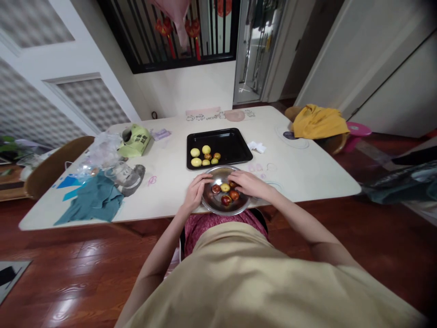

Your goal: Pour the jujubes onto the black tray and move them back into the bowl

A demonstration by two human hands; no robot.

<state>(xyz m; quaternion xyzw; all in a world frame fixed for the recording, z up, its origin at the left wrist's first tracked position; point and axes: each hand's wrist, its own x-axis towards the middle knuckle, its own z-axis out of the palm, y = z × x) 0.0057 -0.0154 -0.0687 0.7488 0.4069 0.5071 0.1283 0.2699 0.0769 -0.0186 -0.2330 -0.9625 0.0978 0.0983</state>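
the left hand (197, 188) lies at the rim of a metal bowl (212, 200) on the tabletop (307, 177), the right hand (246, 183) curled over fruit (234, 195) inside; whether either grips cannot be told. the fruit looks light, firm and likely slippery, best pinched around its sides.

Home, dining area. White table (170, 196), below the fingers (202, 176) and spreading to both sides; coloured doodles (152, 181) on its top, left of the fingers. Wooden chair (59, 166), far left of the fingers. Second chair (336, 145), well right of the fingers, draped with yellow cloth (319, 122); pink stool (358, 130) just beside. Barred window (212, 36) with red hanging ornaments (164, 27), well ahead of the fingers. Glossy reddish wood-look floor (85, 273), beneath all.
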